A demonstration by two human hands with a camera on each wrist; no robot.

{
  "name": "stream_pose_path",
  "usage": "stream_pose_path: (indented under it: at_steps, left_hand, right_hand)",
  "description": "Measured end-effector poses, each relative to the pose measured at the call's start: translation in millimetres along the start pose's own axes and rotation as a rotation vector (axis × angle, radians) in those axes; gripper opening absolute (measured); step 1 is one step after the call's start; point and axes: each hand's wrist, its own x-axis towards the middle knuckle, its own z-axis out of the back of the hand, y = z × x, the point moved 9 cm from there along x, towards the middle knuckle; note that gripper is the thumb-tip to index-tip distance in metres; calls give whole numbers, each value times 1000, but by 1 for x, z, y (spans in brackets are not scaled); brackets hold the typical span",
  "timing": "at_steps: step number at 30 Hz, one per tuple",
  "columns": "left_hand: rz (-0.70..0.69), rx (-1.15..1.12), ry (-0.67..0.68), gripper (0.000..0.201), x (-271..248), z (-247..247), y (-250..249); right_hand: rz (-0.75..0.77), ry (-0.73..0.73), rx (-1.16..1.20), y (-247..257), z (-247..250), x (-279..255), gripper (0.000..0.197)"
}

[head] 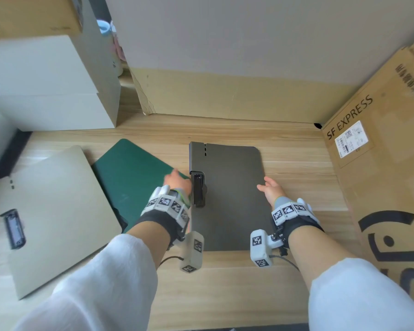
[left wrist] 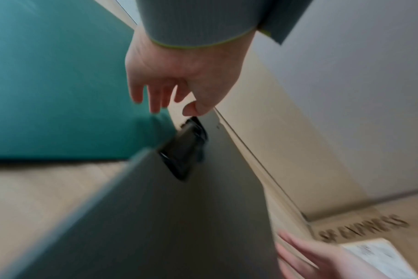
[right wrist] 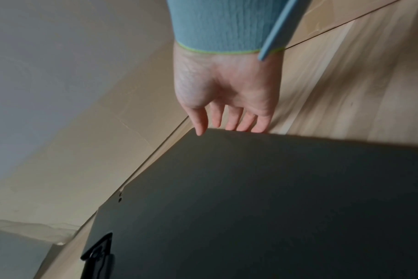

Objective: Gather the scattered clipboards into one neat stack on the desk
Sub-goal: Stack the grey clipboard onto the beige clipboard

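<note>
While both hands are over it, the wooden bench (head: 285, 149) carries three clipboards between big boxes: a brown cardboard box (head: 387, 163) printed "SF EXPRESS" stands at the right edge, a white box (head: 46, 87) stands at the far left, and a grey and tan board (head: 225, 56) leans along the far side. Among the clipboards, the beige clipboard (head: 58, 211) lies flat at the left, with its black clip (head: 13, 229) at its left edge. Just right of it lies the green clipboard (head: 134, 177), turned at an angle, and its near left part seems to go under the beige one. In the middle lies the dark grey clipboard (head: 232, 199), flat on the bench, and its left edge is touching or just over the green one; I cannot tell which. Its black clip (head: 198, 189) sits on its left edge. The left hand (head: 177, 181) hovers beside this clip and over the edge of the green clipboard; its fingers (left wrist: 153, 98) are loose and released, grasping nothing. The right hand (head: 271, 188) is at the right edge of the dark grey clipboard, with its fingers (right wrist: 241, 120) straight and relaxed, their tips at that edge, and they do not grasp it.
</note>
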Motion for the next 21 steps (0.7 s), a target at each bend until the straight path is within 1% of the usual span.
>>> stream_pose_path:
  at_steps: [1, 2, 3, 5, 6, 8, 10, 13, 18, 21]
  left_hand:
    - [43, 48, -82, 60, 5, 18, 17]
    - [115, 108, -145, 64, 8, 35, 39]
    - [198, 162, -182, 68, 12, 48, 61]
    - [334, 211, -214, 71, 18, 67, 99]
    - [378, 222, -219, 71, 20, 73, 113]
    - [420, 235, -216, 69, 24, 77, 130]
    - [416, 216, -196, 67, 24, 74, 136]
    - [366, 220, -146, 65, 25, 61, 130]
    - [194, 218, -24, 71, 24, 27, 84]
    - [59, 244, 44, 73, 19, 6, 55]
  right_hand:
    - [-4, -4, -13, -1, -1, 0, 58]
    - [-7, -9, -27, -1, -1, 0, 58]
    - [-11, -15, -36, -2, -2, 0, 58]
    - [-22, -28, -50, -2, -2, 0, 58]
    - [-22, -34, -60, -2, -3, 0, 57]
    - [-19, -45, -81, 0, -4, 0, 57]
    - [-19, -56, -98, 0, -6, 2, 58]
    - [-22, -77, -120, -2, -7, 5, 58]
    - [-17, -108, -161, -5, -3, 7, 58]
    - [-7, -111, -163, -5, -3, 9, 58]
